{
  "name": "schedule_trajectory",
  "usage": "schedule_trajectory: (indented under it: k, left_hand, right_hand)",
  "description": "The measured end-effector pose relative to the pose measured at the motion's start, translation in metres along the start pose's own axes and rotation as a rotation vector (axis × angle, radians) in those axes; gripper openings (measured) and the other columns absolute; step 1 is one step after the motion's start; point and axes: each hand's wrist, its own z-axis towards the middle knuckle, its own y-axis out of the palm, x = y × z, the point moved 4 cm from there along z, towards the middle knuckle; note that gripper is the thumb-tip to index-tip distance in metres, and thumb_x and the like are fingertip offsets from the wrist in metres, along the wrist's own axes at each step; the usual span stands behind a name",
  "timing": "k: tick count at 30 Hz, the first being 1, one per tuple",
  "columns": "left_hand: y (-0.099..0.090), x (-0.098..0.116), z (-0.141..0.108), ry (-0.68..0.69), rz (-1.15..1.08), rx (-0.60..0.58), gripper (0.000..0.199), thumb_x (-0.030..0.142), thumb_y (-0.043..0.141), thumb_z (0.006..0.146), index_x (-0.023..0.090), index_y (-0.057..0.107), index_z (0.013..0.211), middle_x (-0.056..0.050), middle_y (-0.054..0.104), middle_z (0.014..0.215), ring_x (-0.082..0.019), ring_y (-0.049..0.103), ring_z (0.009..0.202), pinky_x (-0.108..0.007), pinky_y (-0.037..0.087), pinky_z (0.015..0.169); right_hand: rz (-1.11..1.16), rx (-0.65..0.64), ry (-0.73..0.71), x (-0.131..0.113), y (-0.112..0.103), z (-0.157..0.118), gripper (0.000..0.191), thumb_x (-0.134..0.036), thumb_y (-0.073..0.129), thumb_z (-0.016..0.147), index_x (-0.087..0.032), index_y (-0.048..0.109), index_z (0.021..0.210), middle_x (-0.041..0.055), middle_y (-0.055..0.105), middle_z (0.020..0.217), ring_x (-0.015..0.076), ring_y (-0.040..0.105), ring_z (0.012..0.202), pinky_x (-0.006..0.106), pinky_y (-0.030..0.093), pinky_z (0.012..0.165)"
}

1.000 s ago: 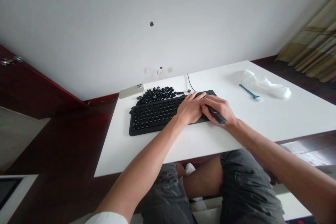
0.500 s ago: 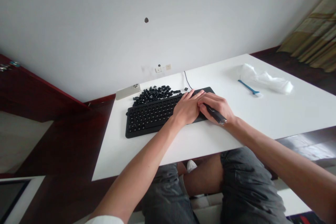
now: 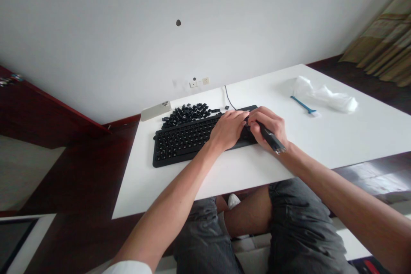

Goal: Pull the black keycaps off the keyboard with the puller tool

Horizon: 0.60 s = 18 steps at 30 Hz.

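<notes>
A black keyboard lies on the white table, with the keycaps gone from its visible left part. My left hand rests over its right half, fingers bent and close together; whatever the fingertips and thumb pinch is hidden. Right beside it, my right hand is closed round a black tool whose shiny pronged end points back towards me. The tool's other end is covered by the fingers over the keyboard's right end. Behind the keyboard is a heap of loose black keycaps.
A phone lies at the table's back left edge. To the right are a blue brush and a crumpled translucent plastic bag. A cable runs from the keyboard to the back edge. One cap lies apart near the cable.
My left fingers, stretched out and spread before, have bent and drawn together. My right hand has shifted slightly right, and the tool's pronged end has moved right and a little towards me.
</notes>
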Motion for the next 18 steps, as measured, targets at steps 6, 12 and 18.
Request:
schedule_trajectory:
  k: [6,12,18]
  left_hand:
    - [-0.008,-0.013,-0.002,-0.134,-0.089,0.259,0.029,0.029,0.046,0.112,0.022,0.069,0.129,-0.008,0.069,0.120,-0.020,0.063,0.115,-0.031,0.050,0.106]
    - [-0.014,-0.039,0.001,-0.310,-0.181,0.277,0.026,0.027,0.068,0.103,0.024,0.064,0.128,-0.004,0.078,0.111,-0.019,0.073,0.097,-0.032,0.055,0.090]
    - [-0.026,-0.052,0.010,-0.270,-0.006,0.243,0.003,0.024,0.078,0.095,0.024,0.075,0.096,-0.003,0.080,0.100,-0.025,0.070,0.103,-0.037,0.053,0.094]
  right_hand:
    - [-0.064,0.118,0.123,0.008,-0.005,0.000,0.018,-0.033,0.051,0.105,-0.027,0.062,0.093,0.0104,0.065,0.096,0.0280,0.064,0.088,0.048,0.054,0.082]
    - [-0.112,0.109,0.136,0.012,-0.006,0.003,0.016,-0.031,0.051,0.105,-0.025,0.059,0.092,0.0088,0.063,0.091,0.0266,0.060,0.085,0.045,0.050,0.077]
    - [-0.114,0.064,0.176,0.013,-0.003,0.004,0.018,-0.029,0.050,0.104,-0.025,0.056,0.088,0.0068,0.061,0.087,0.0239,0.058,0.081,0.041,0.047,0.073]
